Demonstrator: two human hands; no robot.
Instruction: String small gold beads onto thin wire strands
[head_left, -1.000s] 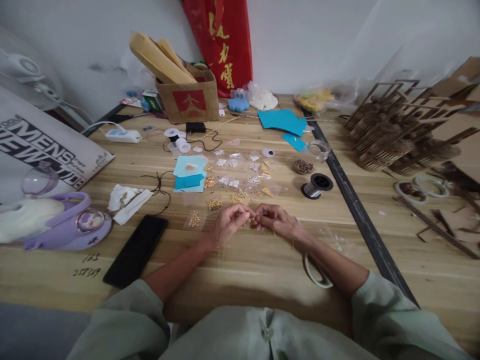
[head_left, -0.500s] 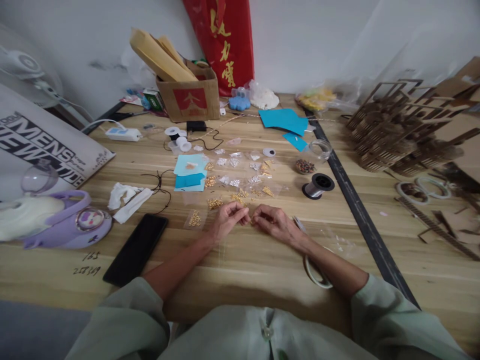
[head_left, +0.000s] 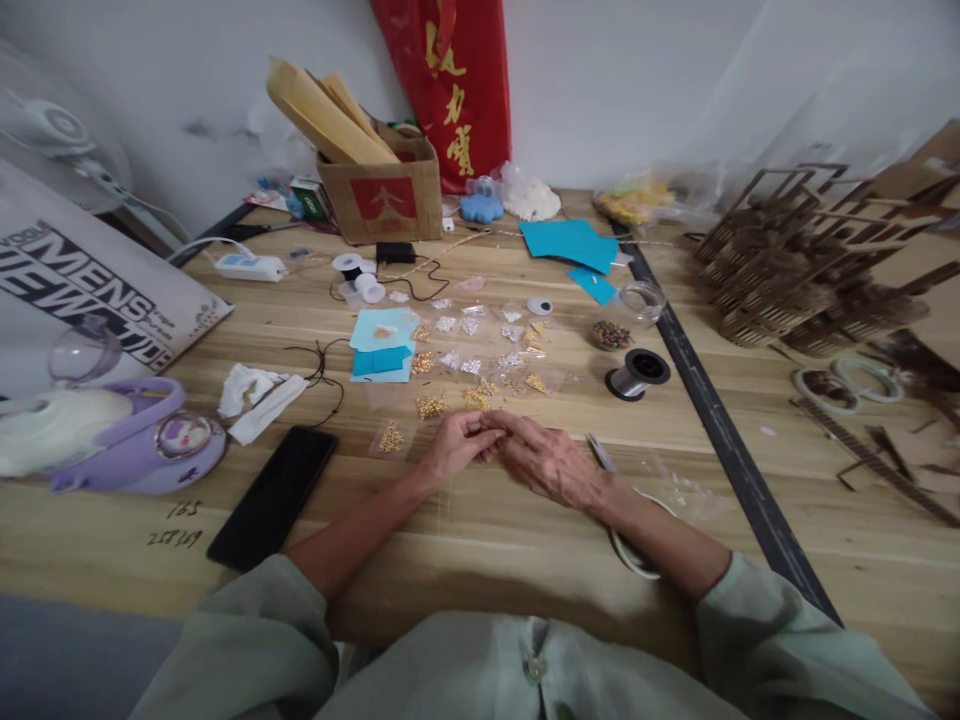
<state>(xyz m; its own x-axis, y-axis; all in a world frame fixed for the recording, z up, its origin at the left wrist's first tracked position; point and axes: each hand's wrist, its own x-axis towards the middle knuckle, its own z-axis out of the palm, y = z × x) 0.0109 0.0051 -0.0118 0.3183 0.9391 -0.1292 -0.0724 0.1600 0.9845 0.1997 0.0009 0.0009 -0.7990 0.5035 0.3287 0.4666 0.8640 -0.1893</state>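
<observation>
My left hand (head_left: 457, 445) and my right hand (head_left: 547, 465) meet over the table, thumbs and fingers pinched together. A faint thin thread (head_left: 444, 510) hangs below my left hand. Whatever is between the right fingertips is too small and hidden to make out. Just beyond the hands lie small piles and bags of gold beads (head_left: 431, 407) and silver beads (head_left: 470, 325). Another little bag of gold beads (head_left: 391, 436) is left of my left hand. White-handled scissors (head_left: 630, 555) lie partly under my right forearm, their blades pointing away from me.
A spool of wire (head_left: 637, 374) and a jar of dark beads (head_left: 612, 334) stand on the right. Black phone (head_left: 274, 497), tissue (head_left: 262, 400) and purple bottle (head_left: 142, 440) are at left. Wooden baskets (head_left: 795, 270) pile up far right; a cardboard box (head_left: 382, 200) stands behind.
My right hand has moved left and turned over, so its fingers now touch and overlap the left fingertips. My left hand has stayed nearly in place. More of the scissors' blades shows.
</observation>
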